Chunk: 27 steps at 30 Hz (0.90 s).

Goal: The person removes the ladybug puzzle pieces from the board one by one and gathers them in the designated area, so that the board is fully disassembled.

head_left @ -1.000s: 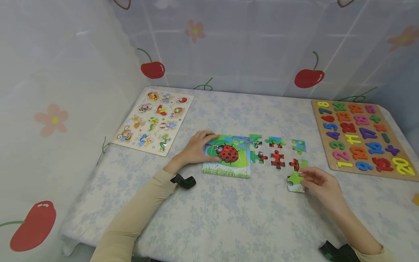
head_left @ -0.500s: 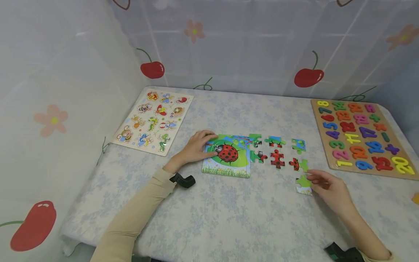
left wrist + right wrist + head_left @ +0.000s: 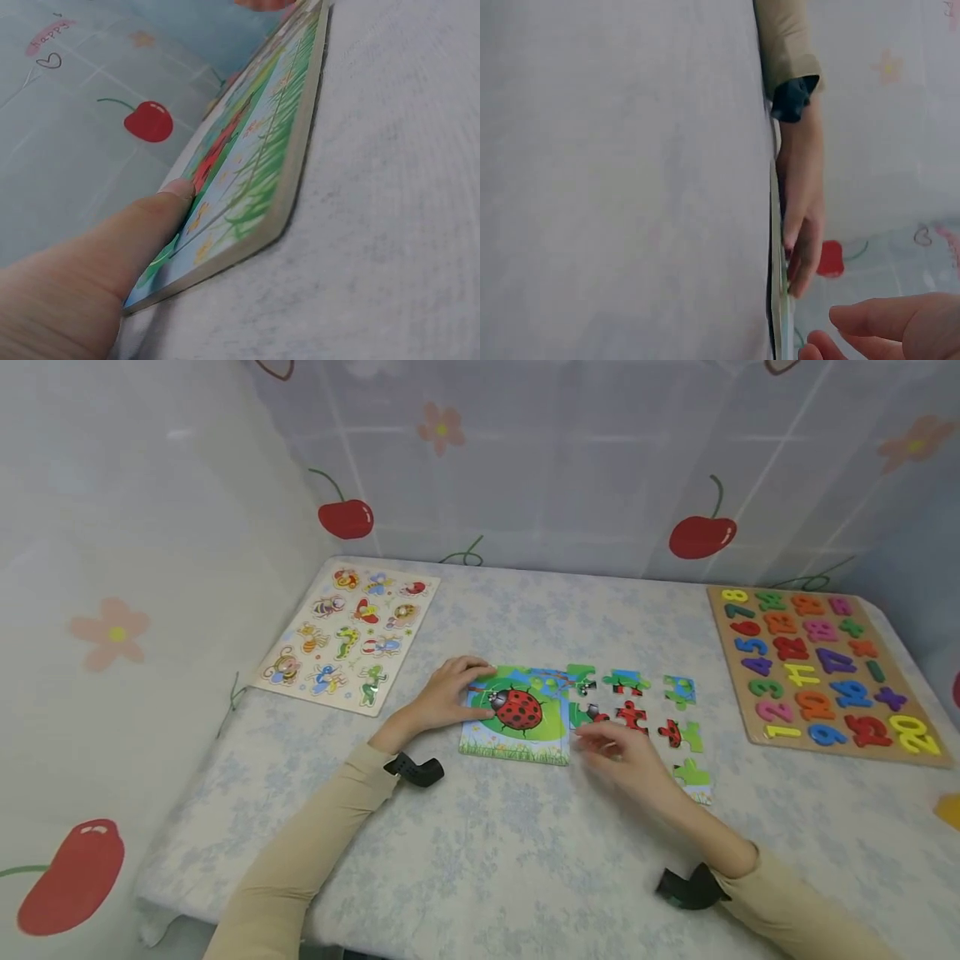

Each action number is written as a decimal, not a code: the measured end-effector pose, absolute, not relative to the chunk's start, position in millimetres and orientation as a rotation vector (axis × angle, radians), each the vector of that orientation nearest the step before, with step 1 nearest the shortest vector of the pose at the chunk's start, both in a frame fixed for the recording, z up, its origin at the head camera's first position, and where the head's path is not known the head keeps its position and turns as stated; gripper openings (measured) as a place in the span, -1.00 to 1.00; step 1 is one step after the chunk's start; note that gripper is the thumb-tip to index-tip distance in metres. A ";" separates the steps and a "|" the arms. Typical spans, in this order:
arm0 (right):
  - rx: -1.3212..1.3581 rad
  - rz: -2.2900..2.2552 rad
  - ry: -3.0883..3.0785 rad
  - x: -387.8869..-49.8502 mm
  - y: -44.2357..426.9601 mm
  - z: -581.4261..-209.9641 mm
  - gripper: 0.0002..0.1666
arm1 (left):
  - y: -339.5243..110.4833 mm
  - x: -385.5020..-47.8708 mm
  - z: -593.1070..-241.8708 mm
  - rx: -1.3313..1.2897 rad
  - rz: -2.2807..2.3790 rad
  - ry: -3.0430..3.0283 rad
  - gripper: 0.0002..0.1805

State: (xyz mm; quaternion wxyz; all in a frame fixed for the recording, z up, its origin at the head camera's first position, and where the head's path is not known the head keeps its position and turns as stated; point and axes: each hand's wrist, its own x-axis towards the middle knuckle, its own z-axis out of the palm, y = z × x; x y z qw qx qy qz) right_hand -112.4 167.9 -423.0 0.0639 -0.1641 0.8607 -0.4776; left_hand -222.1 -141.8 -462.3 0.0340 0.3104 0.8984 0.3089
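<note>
A square ladybug puzzle board (image 3: 517,710) lies flat on the table. My left hand (image 3: 442,697) rests over its left edge, the straight thumb on top and the fingers at the far left corner; the left wrist view shows this thumb (image 3: 161,214) on the board's surface. At the board's right edge hovers my right hand (image 3: 618,760), slightly blurred, fingers loosely bent, with nothing seen between them. It partly covers the lower left puzzle piece (image 3: 585,714). Other loose pieces lie in rows, among them a red one (image 3: 632,715) and a green one (image 3: 692,773).
An insect picture board (image 3: 345,635) lies at the back left. At the back right lies a brown number board (image 3: 825,677). A yellow object (image 3: 948,810) is cut off at the right edge. Curtains printed with cherries rise behind the patterned tablecloth (image 3: 510,860).
My right hand slid the green grass piece slightly right, let it go at the right column, then moved left to the ladybug board's edge. My left hand has stayed on the board.
</note>
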 end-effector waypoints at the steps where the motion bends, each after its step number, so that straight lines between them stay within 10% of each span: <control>1: -0.522 -1.457 2.578 -115.6 158.2 -424.3 -0.62 | -141.5 -222.3 -462.5 0.951 0.958 2.753 -0.25; 27: -0.689 -1.479 2.571 -137.8 100.2 -444.6 -0.45 | -140.7 -221.7 -459.7 0.916 0.962 2.762 -0.28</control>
